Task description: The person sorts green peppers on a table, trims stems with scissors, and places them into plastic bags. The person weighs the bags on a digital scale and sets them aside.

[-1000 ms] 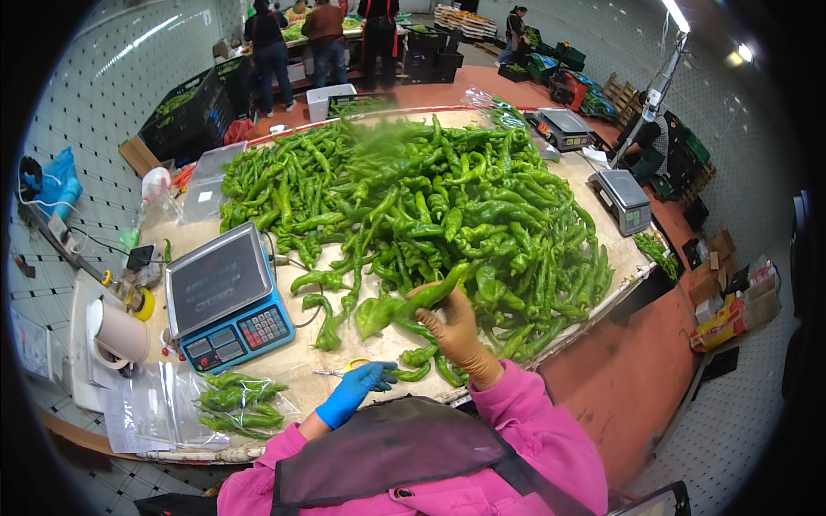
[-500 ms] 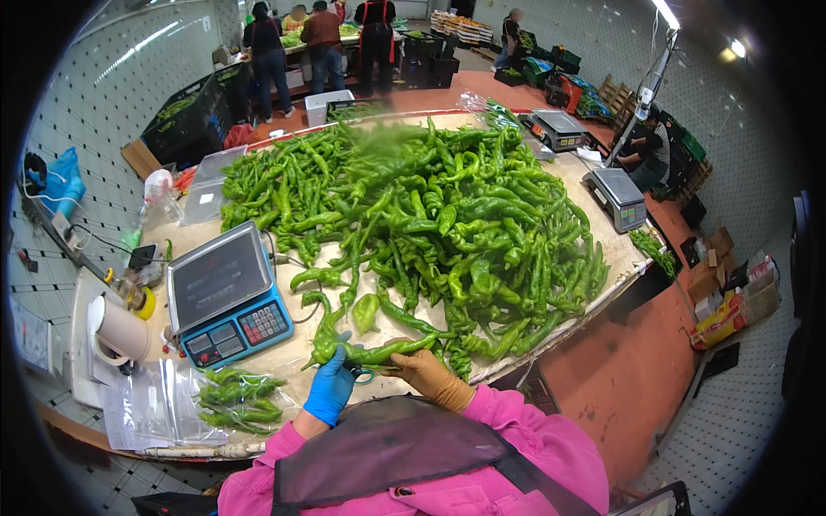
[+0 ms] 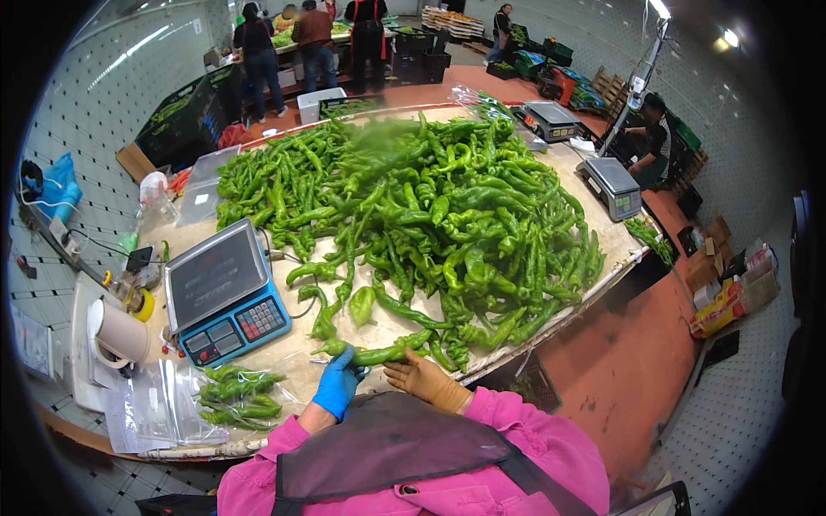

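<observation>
My left hand point(image 3: 339, 384), in a blue glove, has its fingers closed at the stem end of a long green pepper point(image 3: 385, 352). A small teal edge, perhaps a tool's handle, shows beside those fingers; the rest is hidden. My right hand point(image 3: 423, 383), in a tan-orange glove, lies just below the pepper's other end, fingers stretched out and thumb up close to it. Just beyond my hands a short pale-green pepper point(image 3: 361, 305) rests on the tabletop. A big heap of long green peppers point(image 3: 447, 215) covers the middle of the table.
To the left stands a blue scale point(image 3: 228, 292), with a clear bag of peppers point(image 3: 237, 397) in front of it. A pinkish mug point(image 3: 123, 331) is further left. Two more scales point(image 3: 613, 189) point(image 3: 551, 120) line the right side. Several people work beyond the table; one person point(image 3: 654, 142) crouches at right.
The right hand's fingers have loosened and opened out below the pepper. The pepper stays at my left hand, now straighter. The whole view has shifted slightly.
</observation>
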Demonstrator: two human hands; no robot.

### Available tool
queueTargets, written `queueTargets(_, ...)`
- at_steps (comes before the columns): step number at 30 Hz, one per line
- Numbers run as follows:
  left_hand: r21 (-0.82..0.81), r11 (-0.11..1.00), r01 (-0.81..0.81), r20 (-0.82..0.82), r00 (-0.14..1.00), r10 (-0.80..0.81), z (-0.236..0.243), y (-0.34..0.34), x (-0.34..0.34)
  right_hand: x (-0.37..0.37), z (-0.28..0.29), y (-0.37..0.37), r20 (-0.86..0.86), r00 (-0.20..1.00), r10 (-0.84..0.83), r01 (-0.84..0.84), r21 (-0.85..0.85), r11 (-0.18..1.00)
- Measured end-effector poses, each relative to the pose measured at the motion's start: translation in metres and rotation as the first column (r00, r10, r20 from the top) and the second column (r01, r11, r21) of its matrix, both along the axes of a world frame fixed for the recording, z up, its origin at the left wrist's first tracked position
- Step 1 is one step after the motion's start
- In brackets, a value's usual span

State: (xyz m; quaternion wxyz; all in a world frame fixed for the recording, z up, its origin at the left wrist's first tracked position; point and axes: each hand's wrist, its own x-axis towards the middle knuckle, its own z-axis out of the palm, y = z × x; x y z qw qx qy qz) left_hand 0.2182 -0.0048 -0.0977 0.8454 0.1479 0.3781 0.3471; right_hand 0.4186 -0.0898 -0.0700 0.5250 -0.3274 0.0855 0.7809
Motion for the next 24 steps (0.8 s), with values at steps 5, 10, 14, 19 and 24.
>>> queueTargets(5, 0.031, 0.999, 0.02, 0.072, 0.997, -0.023, 0.004, 0.0, 0.002, 0.003, -0.014, -0.002, 0.02, 1.0, 0.019, -0.019, -0.005, 1.0)
queueTargets(10, 0.03, 0.998, 0.051, 0.127, 0.99, -0.054, 0.005, 0.001, -0.001, 0.006, -0.018, -0.005, 0.093, 0.988, 0.12, -0.124, 0.037, 0.992)
queueTargets(14, -0.091, 0.995, 0.035, 0.079, 0.997, -0.028, -0.001, 0.008, -0.008, 0.021, 0.029, -0.006, 0.501, 0.852, 0.151, -0.325, 0.281, 0.903)
queueTargets(19, -0.2, 0.978, 0.05, 0.052, 0.998, -0.04, -0.004, 0.005, -0.011, 0.152, 0.144, 0.011, 0.738, 0.465, -0.488, -0.073, 0.582, 0.81)
queueTargets(24, -0.065, 0.99, 0.122, 0.132, 0.985, -0.113, -0.001, 0.004, -0.009, 0.26, 0.243, 0.031, 0.83, 0.132, -0.541, 0.063, 0.538, 0.841)
